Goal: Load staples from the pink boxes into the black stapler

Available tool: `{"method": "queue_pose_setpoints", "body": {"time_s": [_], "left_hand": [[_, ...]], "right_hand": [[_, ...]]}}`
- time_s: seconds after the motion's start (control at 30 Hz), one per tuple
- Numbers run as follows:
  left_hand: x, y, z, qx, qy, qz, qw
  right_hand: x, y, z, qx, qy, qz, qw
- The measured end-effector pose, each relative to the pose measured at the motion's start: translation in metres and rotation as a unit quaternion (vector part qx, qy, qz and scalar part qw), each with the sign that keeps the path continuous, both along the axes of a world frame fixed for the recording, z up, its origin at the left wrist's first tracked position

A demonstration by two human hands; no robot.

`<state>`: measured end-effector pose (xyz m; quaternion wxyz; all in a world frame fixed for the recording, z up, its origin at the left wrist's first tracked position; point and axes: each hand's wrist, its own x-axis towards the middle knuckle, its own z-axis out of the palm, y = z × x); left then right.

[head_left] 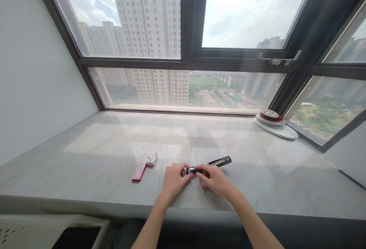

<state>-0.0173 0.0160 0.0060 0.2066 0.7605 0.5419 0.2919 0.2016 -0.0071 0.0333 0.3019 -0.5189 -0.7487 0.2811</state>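
While in the pinch of both hands [175, 179] [215, 179], a slim black stapler [219, 161], silver-tipped, agape.

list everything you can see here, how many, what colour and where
stapler: one, black, opened, in both hands
boxes: three, pink and white, left
pink item: one, partly hidden by right hand
plates: one stack, white and brown, right corner
sill: one, grey, underneath
window frame: dark, behind
handle: one, silver, on window frame
buildings: several, pale, outside
wall: white, left
left hand: one, bare, on stapler
right hand: one, bare, on stapler
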Motion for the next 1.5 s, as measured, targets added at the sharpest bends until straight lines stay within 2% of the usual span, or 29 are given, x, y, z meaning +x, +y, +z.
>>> {"method": "queue_pose_setpoints", "body": {"time_s": [0.1,0.2,0.27,0.33,0.4,0.47,0.57,0.73,0.9,1.0,1.07,1.13,1.2,1.27,1.33,1.43,1.5], "left_hand": [[-0.001,0.001,-0.002,0.003,-0.003,0.001,1.0],[-0.001,0.003,-0.004,0.002,-0.009,-0.004,1.0],[0.0,0.003,-0.004,-0.001,-0.011,-0.007,1.0],[0.0,0.003,-0.004,-0.004,-0.011,-0.006,1.0],[0.001,0.003,-0.004,-0.006,-0.009,-0.002,1.0],[0.001,0.002,-0.003,-0.005,-0.006,0.0,1.0],[0.001,0.0,-0.001,-0.007,-0.001,0.001,1.0],[0.002,0.0,0.0,-0.013,0.007,0.005,1.0],[-0.002,-0.003,0.002,0.003,0.006,-0.006,1.0],[0.002,-0.013,0.011,0.036,-0.004,-0.006,0.999],[0.013,-0.023,0.018,0.063,-0.01,-0.06,0.996],[0.029,-0.031,0.024,0.08,-0.006,-0.169,0.982],[0.045,-0.035,0.028,0.082,0.01,-0.277,0.957],[0.052,-0.035,0.03,0.074,0.031,-0.334,0.939],[0.045,-0.03,0.033,0.061,0.049,-0.322,0.943],[0.01,-0.022,0.036,0.015,0.057,-0.223,0.973],[-0.018,-0.018,0.038,-0.046,0.047,-0.179,0.982]], "right_hand": [[0.026,-0.009,-0.012,-0.044,0.1,-0.052,0.993],[0.07,-0.01,-0.023,-0.149,0.138,-0.147,0.968],[0.091,-0.005,-0.023,-0.199,0.178,-0.174,0.948],[0.097,0.005,-0.016,-0.186,0.236,-0.158,0.941],[0.088,0.018,-0.006,-0.139,0.267,-0.113,0.947],[0.07,0.032,0.005,-0.089,0.246,-0.068,0.963],[0.038,0.045,0.013,-0.031,0.148,-0.02,0.988],[0.0,0.044,0.015,0.027,-0.044,-0.001,0.999],[0.0,0.04,0.023,0.026,-0.122,0.062,0.99],[0.019,0.045,0.019,0.023,-0.119,0.006,0.993],[0.034,0.05,0.008,0.014,-0.091,-0.061,0.994],[0.049,0.054,-0.007,-0.017,-0.042,-0.106,0.993],[0.062,0.053,-0.022,-0.048,0.015,-0.129,0.99],[0.073,0.047,-0.034,-0.065,0.069,-0.144,0.985],[0.08,0.035,-0.042,-0.075,0.12,-0.167,0.976],[0.083,0.012,-0.047,-0.108,0.188,-0.185,0.959],[0.08,-0.002,-0.047,-0.14,0.227,-0.175,0.948]]}}
